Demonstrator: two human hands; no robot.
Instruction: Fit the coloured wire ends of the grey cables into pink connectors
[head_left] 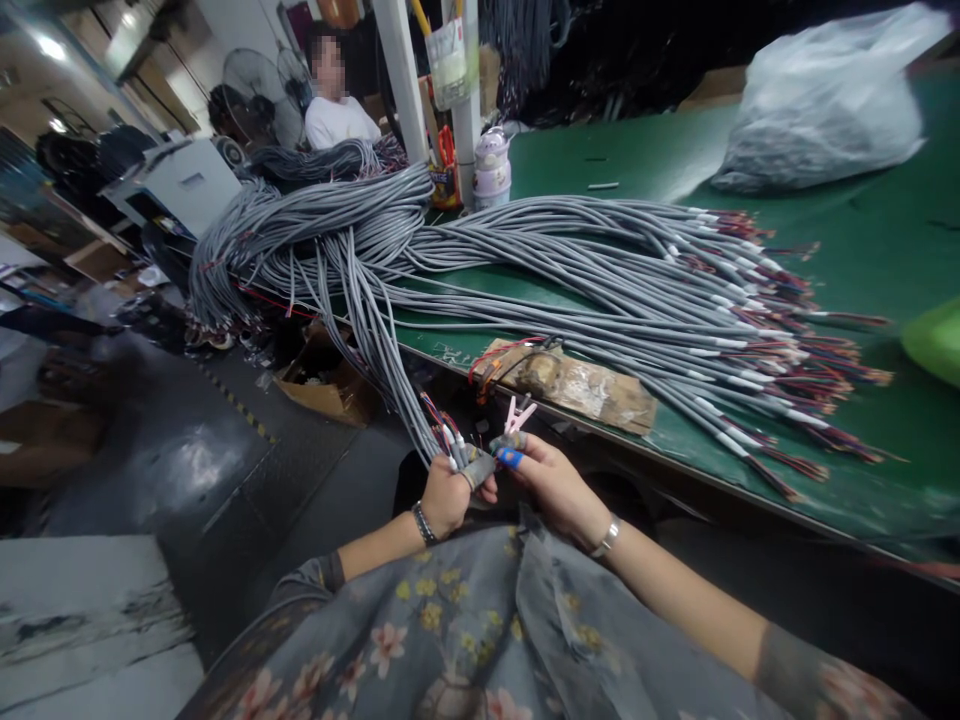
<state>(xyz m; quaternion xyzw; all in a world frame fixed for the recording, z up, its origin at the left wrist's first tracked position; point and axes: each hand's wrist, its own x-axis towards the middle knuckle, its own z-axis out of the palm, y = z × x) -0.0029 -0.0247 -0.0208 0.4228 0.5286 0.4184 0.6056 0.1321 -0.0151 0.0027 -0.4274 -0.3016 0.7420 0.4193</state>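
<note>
My left hand [448,498] is closed round the ends of several grey cables [390,355], whose stripped coloured wires [442,418] stick up above the fist. Grey wrapping covers a finger or thumb of that hand. Close beside it, my right hand [551,485] is pinched, with blue tape [510,457] round one finger. What lies between its fingertips is too small to make out. A pink clothespin-like clip [517,413] shows just beyond the right fingertips; whether it is touched I cannot tell.
A large bundle of grey cables [555,235] lies along the green table [600,160], bared wires to the right. At the edge sits a taped board [600,392]. A plastic bag [817,110] and a lilac bottle [492,170] stand farther back. A person [337,115] sits beyond.
</note>
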